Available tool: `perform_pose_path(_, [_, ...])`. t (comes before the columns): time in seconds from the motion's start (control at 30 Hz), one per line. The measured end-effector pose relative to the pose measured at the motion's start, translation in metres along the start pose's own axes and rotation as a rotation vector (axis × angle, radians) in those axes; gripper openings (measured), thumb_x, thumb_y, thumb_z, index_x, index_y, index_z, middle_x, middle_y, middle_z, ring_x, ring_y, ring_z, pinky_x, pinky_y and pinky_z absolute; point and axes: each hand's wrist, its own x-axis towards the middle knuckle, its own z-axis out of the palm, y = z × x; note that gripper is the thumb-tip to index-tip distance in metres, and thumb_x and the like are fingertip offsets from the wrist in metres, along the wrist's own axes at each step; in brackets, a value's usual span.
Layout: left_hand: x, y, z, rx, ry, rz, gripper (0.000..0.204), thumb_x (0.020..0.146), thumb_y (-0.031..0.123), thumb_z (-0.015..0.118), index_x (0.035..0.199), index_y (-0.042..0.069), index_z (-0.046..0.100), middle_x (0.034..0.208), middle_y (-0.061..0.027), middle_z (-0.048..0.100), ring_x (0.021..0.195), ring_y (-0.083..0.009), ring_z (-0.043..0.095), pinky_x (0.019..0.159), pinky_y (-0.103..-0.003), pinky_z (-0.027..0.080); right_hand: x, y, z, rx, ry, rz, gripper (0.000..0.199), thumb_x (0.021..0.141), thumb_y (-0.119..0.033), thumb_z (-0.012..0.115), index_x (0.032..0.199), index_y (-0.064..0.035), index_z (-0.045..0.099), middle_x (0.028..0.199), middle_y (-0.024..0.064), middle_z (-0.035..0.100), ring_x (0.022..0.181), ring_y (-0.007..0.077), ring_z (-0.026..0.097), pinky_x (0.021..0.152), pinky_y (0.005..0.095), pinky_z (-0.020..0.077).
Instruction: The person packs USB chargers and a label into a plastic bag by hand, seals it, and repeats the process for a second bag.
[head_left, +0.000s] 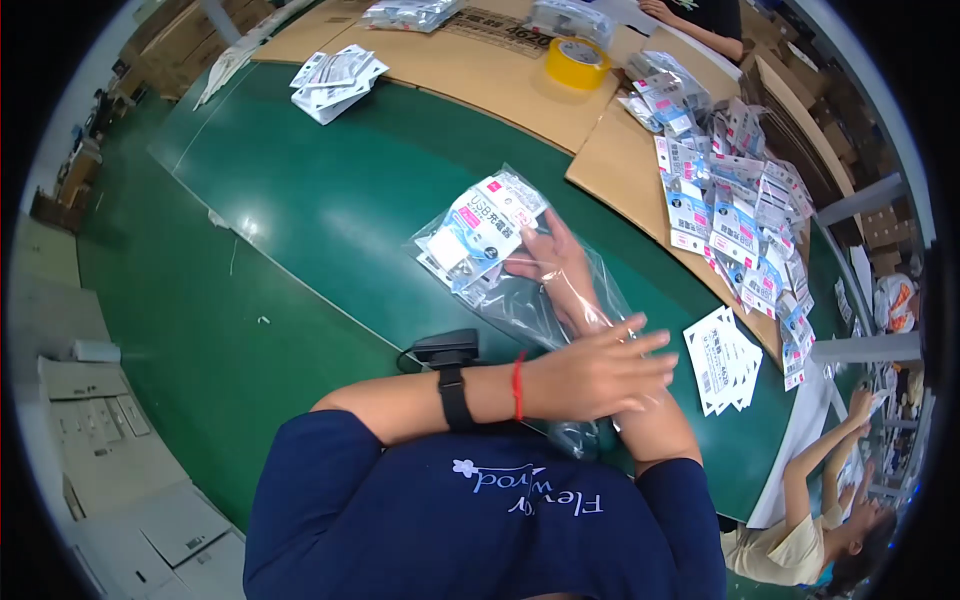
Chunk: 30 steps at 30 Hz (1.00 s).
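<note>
A stack of carded charger packs (475, 235) with white and blue fronts lies at the middle of the green table, inside a clear plastic bag (520, 305). My right hand (562, 275) reaches into this bag and grips the packs by their near right edge; some fingers are hidden beneath them. The bag's film runs back along my right wrist and forearm. Across that forearm lies my left hand (595, 375), its fingers stretched out and spread against the bag's open end. A black band and a red string circle the left wrist.
A heap of carded packs (735, 200) covers cardboard (615, 175) at right. White printed labels (722, 360) lie nearby, other cards (335, 82) far left. Yellow tape (578, 63) and bagged packs (412, 12) sit at the back. Other people's hands (860, 405) appear right and at the top.
</note>
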Motion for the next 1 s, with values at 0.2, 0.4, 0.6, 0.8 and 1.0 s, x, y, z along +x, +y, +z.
perform_pose_path(0.2, [-0.034,-0.042,-0.054,0.476,0.065,-0.558,0.056,0.091,0.033,0.054,0.137,0.002,0.042,0.148,-0.0213,0.030,0.138,-0.0411,0.023,0.111,-0.055,0.013,-0.076,-0.031,-0.054,-0.643,-0.327,-0.113,0.044,0.094,-0.025,0.056,0.133,-0.0068,0.048,0.107,0.0115,0.064,0.100,0.0176,0.060,0.089,0.0347,0.0474])
perform_pose_path(0.4, [-0.051,-0.062,-0.039,0.780,-0.165,-0.558,0.068,0.086,0.043,0.060,0.137,0.002,0.041,0.146,-0.0212,0.032,0.138,-0.0388,0.023,0.111,-0.056,0.012,-0.142,-0.123,-0.149,-0.747,-0.474,0.393,0.027,0.094,-0.022,0.058,0.107,0.0006,0.066,0.104,0.0136,0.067,0.100,0.0189,0.062,0.084,0.0283,0.0484])
perform_pose_path(0.6, [-0.033,-0.054,-0.024,0.777,-0.168,-0.518,0.075,0.084,0.041,0.063,0.140,0.000,0.035,0.148,-0.0247,0.027,0.137,-0.0425,0.022,0.109,-0.060,0.011,-0.096,-0.102,-0.173,-1.854,0.301,-0.866,0.023,0.087,-0.016,0.062,0.101,0.0020,0.065,0.118,0.0167,0.059,0.109,0.0321,0.057,0.093,0.0402,0.0456])
perform_pose_path(0.8, [-0.005,-0.043,-0.020,0.699,-0.089,-0.439,0.075,0.084,0.040,0.064,0.140,-0.002,0.034,0.149,-0.0252,0.022,0.139,-0.0430,0.018,0.111,-0.057,0.008,-0.068,-0.108,-0.147,-1.398,0.327,-0.835,0.035,0.087,-0.011,0.059,0.120,0.0001,0.057,0.127,0.0192,0.052,0.117,0.0351,0.052,0.098,0.0412,0.0425])
perform_pose_path(1.0, [0.014,-0.048,-0.022,-0.003,0.435,-0.548,0.061,0.093,0.031,0.057,0.137,-0.005,0.037,0.137,-0.0209,0.044,0.129,-0.0347,0.041,0.105,-0.051,0.030,-0.110,-0.132,-0.067,-0.946,0.005,-0.808,0.041,0.086,-0.014,0.062,0.125,-0.0028,0.055,0.126,0.0181,0.055,0.116,0.0339,0.053,0.098,0.0383,0.0417])
